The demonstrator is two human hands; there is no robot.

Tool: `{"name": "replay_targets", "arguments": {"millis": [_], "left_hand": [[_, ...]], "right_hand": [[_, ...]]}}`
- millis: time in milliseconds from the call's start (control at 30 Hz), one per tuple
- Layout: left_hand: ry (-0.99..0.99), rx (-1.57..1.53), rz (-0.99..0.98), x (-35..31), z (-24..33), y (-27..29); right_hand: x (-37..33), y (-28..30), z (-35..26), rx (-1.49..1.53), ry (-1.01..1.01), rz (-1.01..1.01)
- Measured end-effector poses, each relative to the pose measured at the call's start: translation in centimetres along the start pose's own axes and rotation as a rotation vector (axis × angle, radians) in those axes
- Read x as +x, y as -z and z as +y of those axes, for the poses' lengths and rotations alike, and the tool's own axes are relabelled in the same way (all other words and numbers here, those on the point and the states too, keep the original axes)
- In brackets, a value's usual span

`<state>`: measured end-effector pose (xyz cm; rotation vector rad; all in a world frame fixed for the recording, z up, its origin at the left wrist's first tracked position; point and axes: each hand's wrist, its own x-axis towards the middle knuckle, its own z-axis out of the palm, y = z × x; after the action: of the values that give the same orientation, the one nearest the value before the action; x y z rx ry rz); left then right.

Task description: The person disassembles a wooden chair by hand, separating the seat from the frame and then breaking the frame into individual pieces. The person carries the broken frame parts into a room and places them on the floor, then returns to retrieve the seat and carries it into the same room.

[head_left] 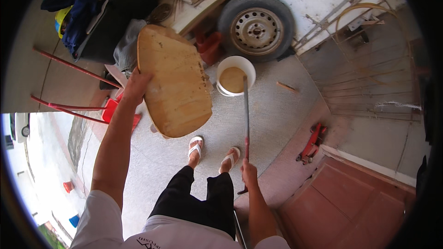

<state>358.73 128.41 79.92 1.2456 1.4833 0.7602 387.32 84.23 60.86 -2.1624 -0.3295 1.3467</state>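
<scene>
My left hand [136, 86] is closed on the left edge of a wooden board [177, 83], its thumb on the upper face. The board has rounded ends, a ragged right edge and dark specks, and is held up above the floor. In my right hand [249, 174] is a long thin rod [246, 115], grey on its far part and reddish near my fingers, with a dark hooked near end. Its far tip overlaps the rim of a white bucket [251, 67]. Something tan and flat-looking fills the bottom of the bucket; I cannot tell what it is.
A car wheel [257, 27] leans by the far wall, beside a red container [210, 48]. Red-handled tools and a red dustpan [110, 109] are at left. A red floor jack [313, 143] stands right, near a brown door [341, 198]. A small stick [287, 86] lies on the floor.
</scene>
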Motion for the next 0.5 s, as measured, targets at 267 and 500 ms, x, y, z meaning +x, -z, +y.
{"name": "replay_targets", "arguments": {"millis": [267, 500], "left_hand": [[-0.092, 0.094, -0.099, -0.9, -1.6, -0.9], [-0.069, 0.345, 0.000, 0.9, -5.3, -1.6]], "right_hand": [[-17.4, 12.4, 16.3, -0.532, -0.136, 0.081], [-26.6, 23.8, 20.9, -0.449, -0.348, 0.186]]}}
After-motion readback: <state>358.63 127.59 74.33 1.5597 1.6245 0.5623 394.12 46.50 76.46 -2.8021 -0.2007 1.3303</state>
